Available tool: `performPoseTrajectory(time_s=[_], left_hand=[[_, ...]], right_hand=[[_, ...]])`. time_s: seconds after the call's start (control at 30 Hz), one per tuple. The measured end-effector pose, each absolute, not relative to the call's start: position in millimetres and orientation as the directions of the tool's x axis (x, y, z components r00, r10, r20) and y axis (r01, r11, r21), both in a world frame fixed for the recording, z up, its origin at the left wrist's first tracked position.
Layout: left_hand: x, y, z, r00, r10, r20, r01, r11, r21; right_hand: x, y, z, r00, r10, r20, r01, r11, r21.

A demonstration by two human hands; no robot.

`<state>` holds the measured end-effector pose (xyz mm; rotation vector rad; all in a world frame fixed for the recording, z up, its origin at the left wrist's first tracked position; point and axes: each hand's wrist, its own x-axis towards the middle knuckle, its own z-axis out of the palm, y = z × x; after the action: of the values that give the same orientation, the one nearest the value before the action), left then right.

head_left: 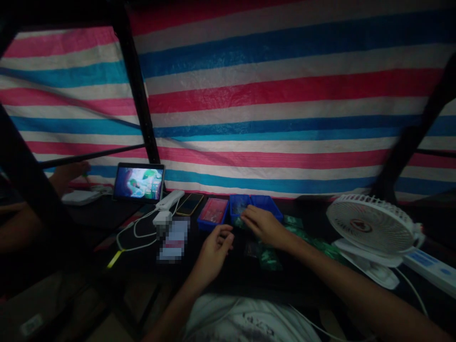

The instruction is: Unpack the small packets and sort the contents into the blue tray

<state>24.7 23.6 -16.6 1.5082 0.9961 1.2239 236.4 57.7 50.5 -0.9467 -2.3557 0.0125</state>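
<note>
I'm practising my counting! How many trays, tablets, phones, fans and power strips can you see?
Blue trays: 3
Tablet: 1
Phone: 1
Desk fan: 1
Power strip: 1
Total: 7

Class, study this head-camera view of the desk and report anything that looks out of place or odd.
Green packets lie loosely scattered on the desk below the right hand, outside the blue plastic tray. Left of the left hand, a pixelated patch hides whatever lies there, so it cannot be identified.
</note>
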Motion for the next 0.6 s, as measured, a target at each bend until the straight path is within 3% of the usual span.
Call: performPoseTrajectory(time_s=[0.1, 0.23, 0.37, 0.6], left_hand=[[25, 24, -18, 0.17, 0.957, 0.236, 0.03, -0.244, 0.969], [26, 25, -20, 0.169, 0.957, 0.235, 0.026, -0.243, 0.97], [25, 24, -18, 0.191, 0.949, 0.25, 0.038, -0.262, 0.964], [25, 24, -13, 0.215, 0.94, 0.264, 0.048, -0.28, 0.959]], right_hand=[[231, 63, 44, -0.39, 0.732, 0.559, 0.483, 0.68, -0.552], [228, 69, 27, -0.336, 0.85, 0.406, 0.151, 0.474, -0.867], [229, 69, 16, -0.42, 0.855, 0.304, -0.01, 0.33, -0.944], [231, 64, 19, -0.482, 0.821, 0.305, 0.038, 0.368, -0.929]])
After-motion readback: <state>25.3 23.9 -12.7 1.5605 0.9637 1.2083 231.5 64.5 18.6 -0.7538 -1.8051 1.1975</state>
